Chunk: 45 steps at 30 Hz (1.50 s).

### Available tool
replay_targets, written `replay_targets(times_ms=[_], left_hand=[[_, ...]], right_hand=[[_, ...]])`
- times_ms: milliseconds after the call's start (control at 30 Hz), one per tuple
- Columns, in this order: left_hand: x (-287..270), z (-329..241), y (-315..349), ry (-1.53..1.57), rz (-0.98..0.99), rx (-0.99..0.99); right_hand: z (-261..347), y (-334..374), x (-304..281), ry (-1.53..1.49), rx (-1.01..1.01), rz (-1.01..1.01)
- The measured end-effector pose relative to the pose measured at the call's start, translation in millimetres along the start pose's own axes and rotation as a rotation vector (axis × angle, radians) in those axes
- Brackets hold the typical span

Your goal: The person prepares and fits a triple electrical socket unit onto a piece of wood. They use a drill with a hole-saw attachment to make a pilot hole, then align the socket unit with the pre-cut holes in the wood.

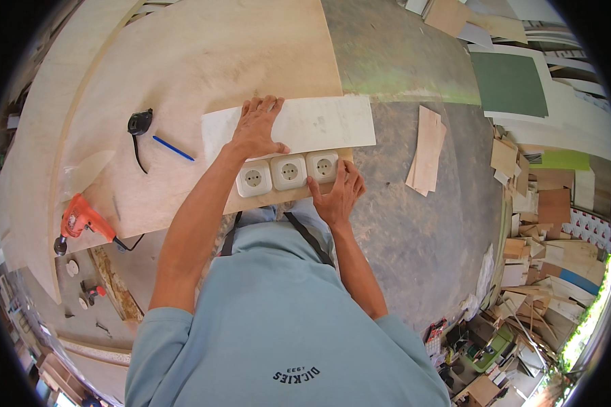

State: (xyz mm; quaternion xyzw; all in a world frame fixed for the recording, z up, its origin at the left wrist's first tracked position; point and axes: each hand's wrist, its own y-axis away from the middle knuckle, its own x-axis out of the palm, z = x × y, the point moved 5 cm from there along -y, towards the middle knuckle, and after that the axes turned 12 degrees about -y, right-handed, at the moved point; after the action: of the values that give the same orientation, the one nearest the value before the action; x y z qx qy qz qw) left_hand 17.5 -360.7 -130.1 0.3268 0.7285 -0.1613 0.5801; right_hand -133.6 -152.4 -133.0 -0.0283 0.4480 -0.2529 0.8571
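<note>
Three white wall sockets stand in a row along the near edge of the plywood: a left socket (253, 178), a middle socket (289, 171) and a right socket (322, 166). Just beyond them lies a long white board (326, 123). My left hand (254, 130) rests flat on its left part, fingers spread. My right hand (341, 197) grips the right socket at its near corner, thumb on the near left side and fingers bent round the right side. What its fingertips touch underneath is hidden.
On the plywood sheet (204, 57) lie a black tape measure (140, 122), a blue pen (174, 148) and an orange corded drill (83, 220). Thin wood strips (426, 150) lie on the concrete floor (414, 237) to the right. Wood offcuts (533, 251) pile up at the far right.
</note>
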Motion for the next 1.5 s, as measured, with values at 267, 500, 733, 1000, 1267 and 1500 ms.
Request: replay_targets(times_ms=[267, 500, 733, 1000, 1267, 1500], left_hand=[[-1, -2, -1, 0.001, 0.024, 0.003], [-2, -4, 0, 0.012, 0.019, -0.001], [-2, -2, 0, 0.034, 0.027, 0.005], [-1, -2, -1, 0.011, 0.007, -0.002], [-1, -1, -1, 0.008, 0.02, -0.011], [1, 0, -1, 0.012, 0.004, -0.013]], right_hand=[[-14, -2, 7, -0.025, -0.027, 0.039], [-13, 0, 9, 0.002, -0.041, -0.005], [6, -1, -2, 0.039, -0.065, -0.013], [24, 11, 13, -0.059, -0.211, 0.175], [-4, 10, 8, -0.084, -0.056, 0.042], [17, 1, 21, 0.028, 0.062, 0.031]])
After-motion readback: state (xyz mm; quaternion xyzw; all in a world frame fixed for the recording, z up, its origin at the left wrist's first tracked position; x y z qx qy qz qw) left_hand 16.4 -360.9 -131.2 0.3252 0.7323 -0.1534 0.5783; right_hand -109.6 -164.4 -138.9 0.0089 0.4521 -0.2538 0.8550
